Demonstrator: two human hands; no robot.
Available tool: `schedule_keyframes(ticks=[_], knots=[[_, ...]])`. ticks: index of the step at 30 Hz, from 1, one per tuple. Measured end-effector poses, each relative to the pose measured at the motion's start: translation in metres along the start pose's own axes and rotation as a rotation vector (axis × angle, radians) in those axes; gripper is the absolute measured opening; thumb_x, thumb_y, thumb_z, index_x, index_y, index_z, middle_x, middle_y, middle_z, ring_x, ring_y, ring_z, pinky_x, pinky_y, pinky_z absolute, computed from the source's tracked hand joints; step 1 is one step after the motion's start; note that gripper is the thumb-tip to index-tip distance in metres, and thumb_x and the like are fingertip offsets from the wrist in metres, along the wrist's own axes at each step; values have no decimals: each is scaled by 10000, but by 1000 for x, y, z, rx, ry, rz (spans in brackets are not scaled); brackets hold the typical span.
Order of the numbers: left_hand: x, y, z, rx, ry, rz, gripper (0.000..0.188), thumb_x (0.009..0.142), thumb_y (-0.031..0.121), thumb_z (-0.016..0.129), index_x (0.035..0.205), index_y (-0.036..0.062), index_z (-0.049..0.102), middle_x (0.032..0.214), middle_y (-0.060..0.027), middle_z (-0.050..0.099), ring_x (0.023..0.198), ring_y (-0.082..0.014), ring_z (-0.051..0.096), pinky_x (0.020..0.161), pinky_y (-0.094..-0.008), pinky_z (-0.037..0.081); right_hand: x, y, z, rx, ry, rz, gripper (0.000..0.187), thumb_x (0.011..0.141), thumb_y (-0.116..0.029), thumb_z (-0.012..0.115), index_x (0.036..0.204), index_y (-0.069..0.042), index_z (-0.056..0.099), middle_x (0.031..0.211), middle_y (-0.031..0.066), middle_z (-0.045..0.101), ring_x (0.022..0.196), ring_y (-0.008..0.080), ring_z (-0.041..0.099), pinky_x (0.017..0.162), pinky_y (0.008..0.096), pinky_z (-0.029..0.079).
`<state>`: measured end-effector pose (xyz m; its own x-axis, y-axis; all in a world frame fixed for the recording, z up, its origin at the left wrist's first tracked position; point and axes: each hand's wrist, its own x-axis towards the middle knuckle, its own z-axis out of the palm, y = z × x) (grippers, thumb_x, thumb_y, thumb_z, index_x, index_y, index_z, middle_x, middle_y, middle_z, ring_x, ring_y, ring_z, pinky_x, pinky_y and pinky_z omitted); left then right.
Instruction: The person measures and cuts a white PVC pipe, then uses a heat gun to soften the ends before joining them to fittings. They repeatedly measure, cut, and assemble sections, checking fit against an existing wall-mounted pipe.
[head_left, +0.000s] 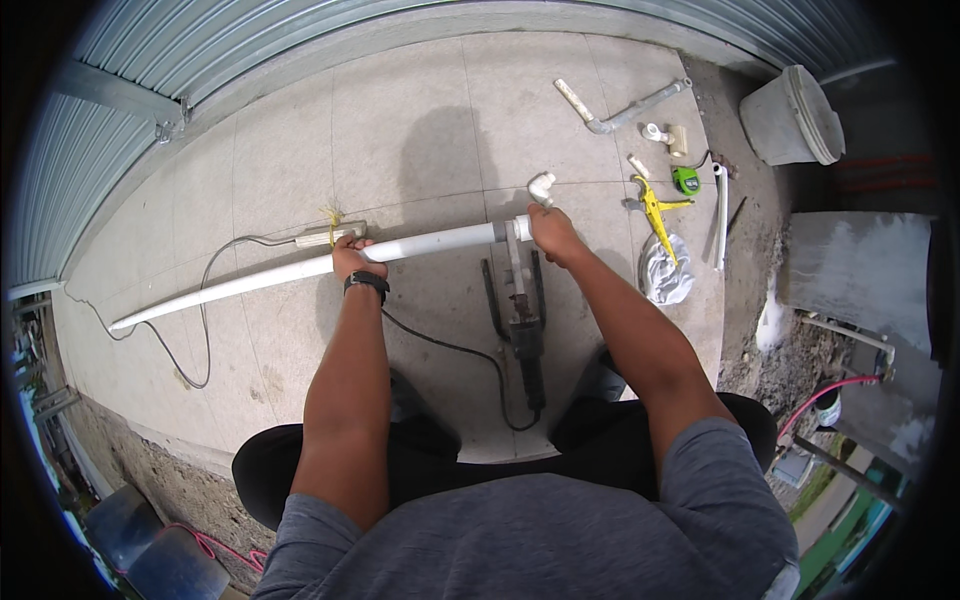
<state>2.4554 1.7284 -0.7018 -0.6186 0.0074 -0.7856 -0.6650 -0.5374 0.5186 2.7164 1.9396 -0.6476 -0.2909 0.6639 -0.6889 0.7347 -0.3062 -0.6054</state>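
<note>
A long white plastic pipe (440,241) slants across the floor in front of me, its far end at the left. My left hand (358,260) is wrapped around it near its middle. At the pipe's right end stands a pipe welding iron (522,340) with a dark handle toward me, its grey heating head against the pipe. My right hand (553,236) grips a white pipe fitting (523,229) on the other side of that head; the fingers partly cover it. Just beyond this hand lies a loose white elbow fitting (541,187).
Beyond my left hand lies a power strip (322,237) with cords. To the right are a yellow pipe cutter (655,215), green tape measure (686,180), white cloth (666,272), tee fitting (678,140) and bent pipe (605,124). A white bucket (790,118) stands at the far right.
</note>
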Motion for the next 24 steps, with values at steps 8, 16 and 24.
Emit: schedule_keyframes(ticks=[8,16,24], knots=[[3,-2,-5,-103,-100,1,254,922,90,588,762,159,403,625,52,383,531,-118,390,547,-287,438,-3,-4,-1,21,-26,51,494,1047,-460,420,817,-34,520,592,45,444,420,162,386,393,373,312],[-4,0,-10,-273,-194,-54,267,918,161,625,750,182,418,573,75,395,503,-109,408,525,-294,423,-6,-7,-1,-22,-15,57,485,1036,-459,398,800,-51,514,590,50,451,422,167,387,392,378,309],[-5,-3,-8,-206,-121,-30,376,895,357,703,790,148,408,635,33,396,561,-141,426,561,-307,432,4,6,-7,-67,-102,21,576,1033,-528,430,893,0,614,752,145,594,587,281,566,535,426,433]])
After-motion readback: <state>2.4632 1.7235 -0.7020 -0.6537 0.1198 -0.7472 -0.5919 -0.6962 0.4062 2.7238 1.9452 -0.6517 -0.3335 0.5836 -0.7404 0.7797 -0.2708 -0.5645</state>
